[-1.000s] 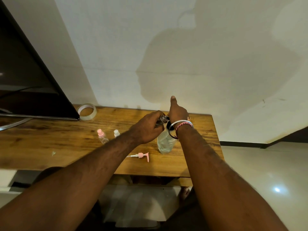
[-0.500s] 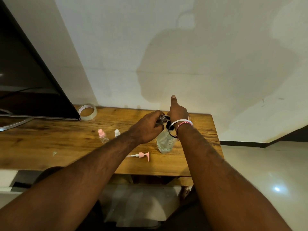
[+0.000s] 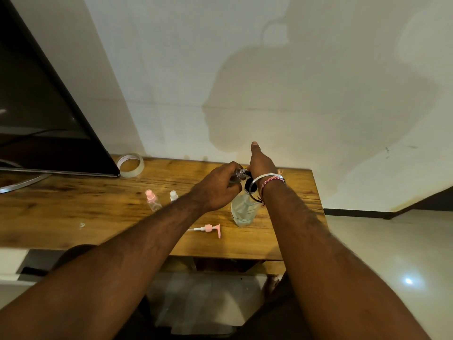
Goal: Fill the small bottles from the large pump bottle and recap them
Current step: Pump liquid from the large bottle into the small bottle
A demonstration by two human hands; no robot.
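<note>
Two hands meet above the large clear bottle (image 3: 242,209), which stands near the right end of the wooden worktop (image 3: 73,217) with its pump removed. The left hand (image 3: 215,190) curls its fingers around a small clear bottle (image 3: 239,174), held tilted beside the large bottle's dark neck. The right hand (image 3: 261,163) is at that neck; whether its fingers grasp anything I cannot tell. The pink pump head (image 3: 208,228) lies on the worktop just beside the large bottle. Two capped small bottles, pink-topped (image 3: 152,201) and white-topped (image 3: 173,195), stand to the left. A tape roll (image 3: 130,165) lies near the monitor (image 3: 44,119).
</note>
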